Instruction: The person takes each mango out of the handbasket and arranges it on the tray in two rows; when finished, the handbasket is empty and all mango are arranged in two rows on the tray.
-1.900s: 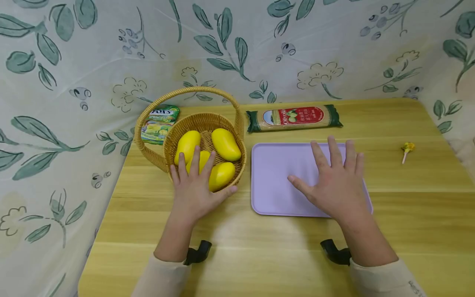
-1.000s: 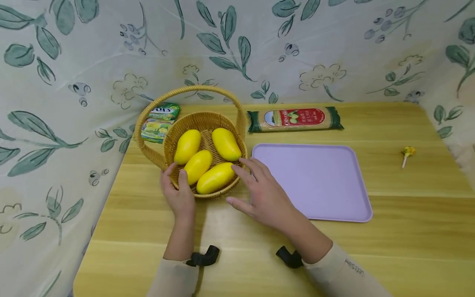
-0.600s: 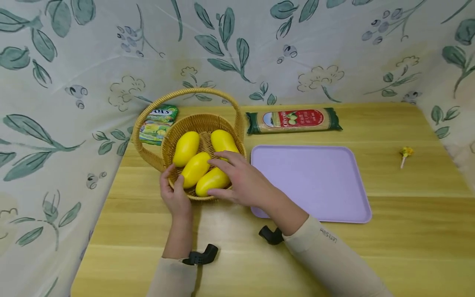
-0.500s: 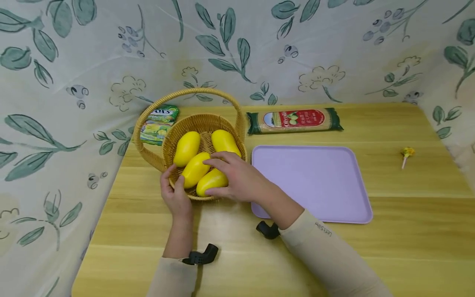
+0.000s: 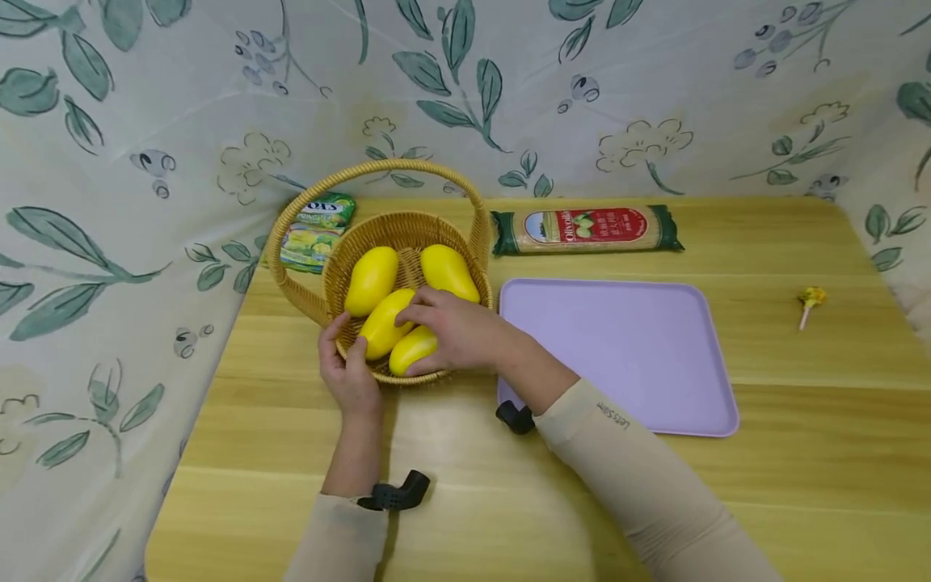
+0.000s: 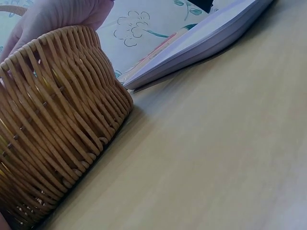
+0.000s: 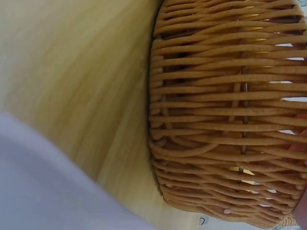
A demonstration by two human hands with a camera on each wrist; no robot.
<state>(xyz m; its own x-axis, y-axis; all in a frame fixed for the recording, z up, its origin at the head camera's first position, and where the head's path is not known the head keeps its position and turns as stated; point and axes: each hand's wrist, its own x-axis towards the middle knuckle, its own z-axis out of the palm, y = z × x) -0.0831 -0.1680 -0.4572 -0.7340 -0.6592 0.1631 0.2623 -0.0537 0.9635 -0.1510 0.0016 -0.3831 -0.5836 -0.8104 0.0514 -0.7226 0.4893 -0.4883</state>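
Observation:
In the head view a round wicker basket (image 5: 407,228) with a tall hoop handle holds several yellow mangoes. My left hand (image 5: 352,384) grips the basket's near left rim, thumb inside and fingers outside. Over the near right rim reaches my right hand (image 5: 465,331), its fingers and thumb curled round the front mango (image 5: 413,349), whose right part they hide. A second mango (image 5: 385,325) lies against it, by the fingertips. Two more mangoes, the left one (image 5: 372,280) and the right one (image 5: 451,273), lie behind. The wicker wall (image 6: 62,110) fills much of both wrist views.
A lilac tray (image 5: 618,356) lies right of the basket, partly under the right forearm. Behind it is a spaghetti packet (image 5: 600,229). A green candy bag (image 5: 316,234) lies behind the basket's left side, and a yellow lollipop (image 5: 810,299) at far right.
The left hand has gone from spread above the basket to gripping its rim. My right hand has moved left from over the tray into the basket and closed round the front mango.

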